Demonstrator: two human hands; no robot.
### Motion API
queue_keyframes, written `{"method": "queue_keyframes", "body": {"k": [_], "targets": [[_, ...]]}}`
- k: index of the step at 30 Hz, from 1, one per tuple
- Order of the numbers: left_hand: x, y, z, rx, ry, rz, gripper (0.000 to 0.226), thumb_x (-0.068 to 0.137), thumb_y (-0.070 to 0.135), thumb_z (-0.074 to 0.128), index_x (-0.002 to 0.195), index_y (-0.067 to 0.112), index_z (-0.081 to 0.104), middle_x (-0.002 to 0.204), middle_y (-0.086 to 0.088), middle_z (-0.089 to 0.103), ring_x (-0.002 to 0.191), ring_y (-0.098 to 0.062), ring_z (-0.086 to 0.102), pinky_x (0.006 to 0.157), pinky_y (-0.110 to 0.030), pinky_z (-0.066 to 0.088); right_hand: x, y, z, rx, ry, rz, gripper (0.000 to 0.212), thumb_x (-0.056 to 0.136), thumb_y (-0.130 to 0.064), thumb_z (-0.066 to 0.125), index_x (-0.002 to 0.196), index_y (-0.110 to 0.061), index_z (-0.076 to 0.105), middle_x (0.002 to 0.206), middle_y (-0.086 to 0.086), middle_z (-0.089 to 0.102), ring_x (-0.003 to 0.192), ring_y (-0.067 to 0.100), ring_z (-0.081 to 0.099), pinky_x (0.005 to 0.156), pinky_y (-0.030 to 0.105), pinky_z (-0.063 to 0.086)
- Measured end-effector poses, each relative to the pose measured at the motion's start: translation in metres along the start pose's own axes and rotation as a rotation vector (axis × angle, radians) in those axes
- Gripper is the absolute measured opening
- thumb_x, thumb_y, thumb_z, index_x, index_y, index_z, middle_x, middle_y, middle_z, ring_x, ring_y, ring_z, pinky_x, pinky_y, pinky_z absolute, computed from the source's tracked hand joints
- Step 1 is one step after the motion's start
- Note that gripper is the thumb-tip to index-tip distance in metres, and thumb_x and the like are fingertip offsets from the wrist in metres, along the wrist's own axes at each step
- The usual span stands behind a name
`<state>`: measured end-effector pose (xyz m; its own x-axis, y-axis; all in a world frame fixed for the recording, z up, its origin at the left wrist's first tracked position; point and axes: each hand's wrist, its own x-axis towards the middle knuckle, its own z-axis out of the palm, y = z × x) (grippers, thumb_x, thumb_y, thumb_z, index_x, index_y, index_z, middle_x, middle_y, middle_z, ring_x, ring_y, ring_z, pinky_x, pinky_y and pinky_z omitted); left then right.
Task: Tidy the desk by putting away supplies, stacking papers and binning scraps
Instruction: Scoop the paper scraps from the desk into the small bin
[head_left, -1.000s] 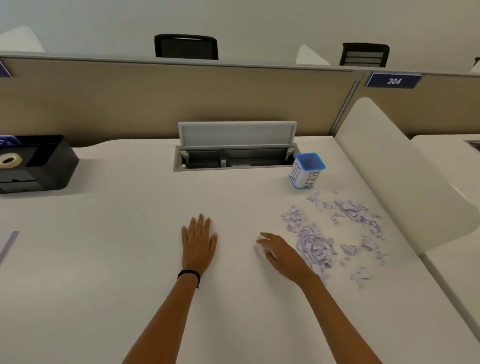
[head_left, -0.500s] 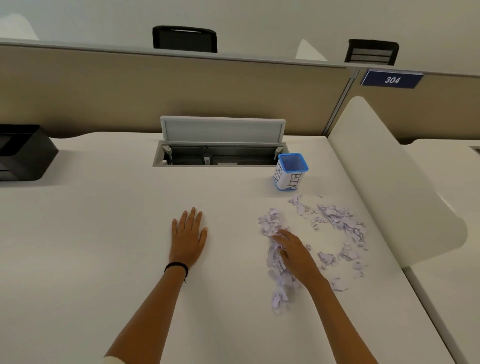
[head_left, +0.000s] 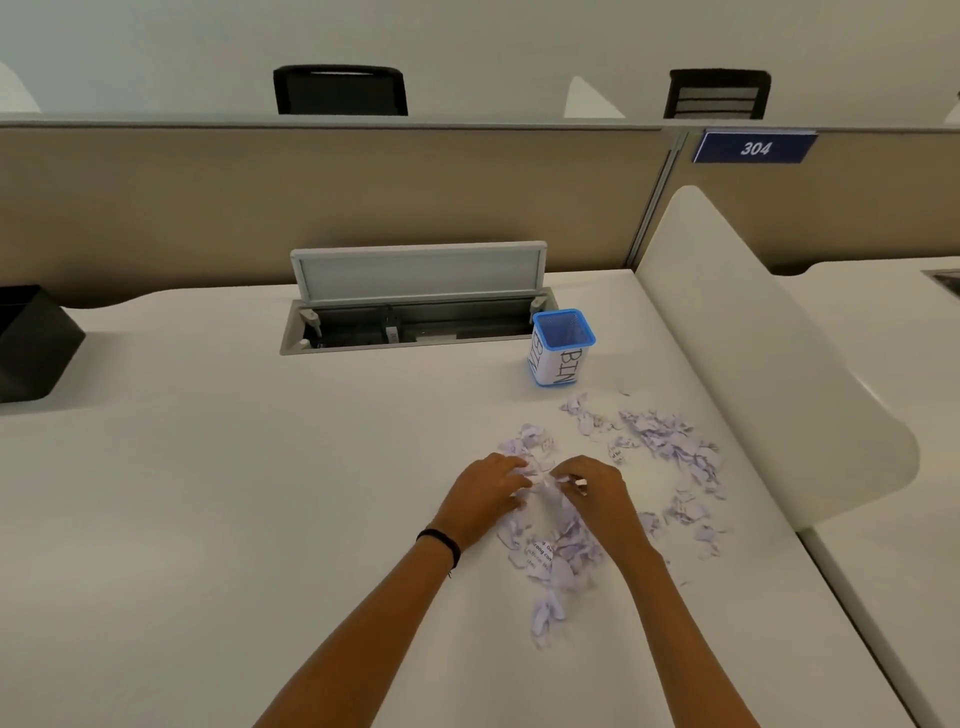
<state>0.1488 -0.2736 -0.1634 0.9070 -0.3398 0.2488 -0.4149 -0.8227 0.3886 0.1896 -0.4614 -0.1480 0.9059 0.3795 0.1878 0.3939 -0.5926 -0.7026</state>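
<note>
Torn pale paper scraps (head_left: 558, 553) lie in a heap on the white desk (head_left: 208, 519), with more scraps (head_left: 670, 447) strewn to the right. My left hand (head_left: 485, 493) and my right hand (head_left: 597, 493) meet over the heap, fingers curled around a bunch of scraps between them. A small blue mesh cup labelled BIN (head_left: 561, 347) stands upright behind the scraps, apart from both hands.
An open cable hatch (head_left: 415, 306) with a raised lid sits at the desk's back middle. A black organiser box (head_left: 31, 343) is at the far left. A white curved divider (head_left: 769, 353) bounds the desk on the right. A beige partition runs behind.
My left hand has left its flat spot on the desk and moved right to the scraps. My right hand has raked scraps into a heap, and both hands now close on them.
</note>
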Motion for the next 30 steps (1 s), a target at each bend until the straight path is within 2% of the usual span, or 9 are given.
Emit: {"method": "queue_keyframes", "body": {"k": [2, 4, 8, 11, 14, 18, 24, 27, 30], "targets": [[0.003, -0.001, 0.002, 0.015, -0.004, -0.043, 0.009, 0.073, 0.009, 0.070, 0.079, 0.015, 0.068, 0.095, -0.003, 0.067, 0.083, -0.024, 0.062, 0.059, -0.027, 0.053, 0.007, 0.002, -0.009, 0.084, 0.033, 0.067, 0.014, 0.080, 0.001, 0.064, 0.084, -0.011, 0.070, 0.083, -0.003, 0.068, 0.076, -0.002, 0.061, 0.068, 0.008, 0.048], [0.003, -0.005, 0.001, 0.019, 0.004, -0.073, 0.008, 0.077, 0.004, 0.064, 0.078, 0.012, 0.064, 0.090, -0.005, 0.064, 0.081, -0.025, 0.058, 0.056, -0.027, 0.047, 0.015, 0.002, -0.014, 0.154, 0.064, 0.128, 0.013, 0.079, 0.003, 0.064, 0.083, -0.008, 0.070, 0.081, -0.004, 0.067, 0.077, -0.005, 0.061, 0.067, 0.007, 0.048], [0.005, -0.017, 0.001, -0.068, 0.094, -0.132, 0.011, 0.085, 0.005, 0.055, 0.088, 0.008, 0.065, 0.092, -0.006, 0.064, 0.085, -0.020, 0.057, 0.067, -0.020, 0.040, 0.035, 0.002, -0.022, 0.273, 0.098, 0.209, 0.011, 0.079, 0.002, 0.065, 0.081, -0.007, 0.070, 0.080, 0.002, 0.069, 0.066, -0.002, 0.061, 0.060, 0.009, 0.048], [0.019, -0.021, -0.007, -0.298, 0.230, -0.319, 0.012, 0.087, 0.006, 0.057, 0.089, 0.010, 0.068, 0.089, 0.001, 0.066, 0.083, -0.009, 0.059, 0.072, -0.008, 0.039, 0.058, -0.003, -0.028, 0.475, 0.175, 0.348, 0.007, 0.079, -0.003, 0.067, 0.084, -0.007, 0.071, 0.077, 0.006, 0.069, 0.058, 0.004, 0.060, 0.061, 0.020, 0.051], [0.051, -0.020, -0.023, -0.588, 0.408, -0.461, 0.012, 0.084, 0.001, 0.060, 0.085, 0.010, 0.068, 0.085, 0.004, 0.067, 0.079, -0.002, 0.061, 0.070, -0.009, 0.047, 0.089, -0.012, -0.037, 0.657, 0.263, 0.449, 0.012, 0.081, -0.007, 0.067, 0.092, -0.005, 0.069, 0.079, 0.007, 0.068, 0.063, 0.012, 0.059, 0.067, 0.024, 0.052], [0.113, -0.021, -0.052, -0.644, 0.519, -0.500, 0.011, 0.087, 0.007, 0.059, 0.094, 0.005, 0.067, 0.090, 0.000, 0.065, 0.076, 0.000, 0.057, 0.072, -0.003, 0.044, 0.135, -0.017, -0.046, 0.772, 0.367, 0.506, 0.022, 0.081, -0.009, 0.067, 0.101, 0.000, 0.065, 0.092, 0.014, 0.066, 0.079, 0.020, 0.061, 0.080, 0.032, 0.054], [0.183, -0.031, -0.069, -0.644, 0.493, -0.537, 0.015, 0.087, 0.007, 0.057, 0.096, -0.001, 0.066, 0.095, -0.016, 0.067, 0.079, -0.010, 0.056, 0.067, -0.004, 0.044, 0.181, -0.006, -0.045, 0.649, 0.484, 0.531, 0.019, 0.083, -0.012, 0.065, 0.099, -0.002, 0.065, 0.098, 0.017, 0.067, 0.084, 0.023, 0.064, 0.076, 0.035, 0.055], [0.205, -0.028, -0.066, -0.640, 0.435, -0.555, 0.018, 0.089, 0.010, 0.056, 0.099, -0.002, 0.064, 0.101, -0.019, 0.065, 0.089, -0.021, 0.059, 0.072, -0.010, 0.043, 0.194, -0.005, -0.045, 0.419, 0.360, 0.420, 0.024, 0.087, -0.021, 0.059, 0.103, -0.002, 0.063, 0.105, 0.016, 0.066, 0.096, 0.029, 0.063, 0.079, 0.035, 0.053], [0.220, -0.024, -0.064, -0.639, 0.233, -0.555, 0.027, 0.092, 0.018, 0.053, 0.113, 0.001, 0.058, 0.112, -0.019, 0.061, 0.103, -0.028, 0.058, 0.082, -0.023, 0.043, 0.199, -0.003, -0.052, 0.203, 0.197, 0.255, 0.031, 0.093, -0.022, 0.050, 0.112, 0.001, 0.059, 0.113, 0.017, 0.063, 0.101, 0.029, 0.060, 0.076, 0.017, 0.046]]}}
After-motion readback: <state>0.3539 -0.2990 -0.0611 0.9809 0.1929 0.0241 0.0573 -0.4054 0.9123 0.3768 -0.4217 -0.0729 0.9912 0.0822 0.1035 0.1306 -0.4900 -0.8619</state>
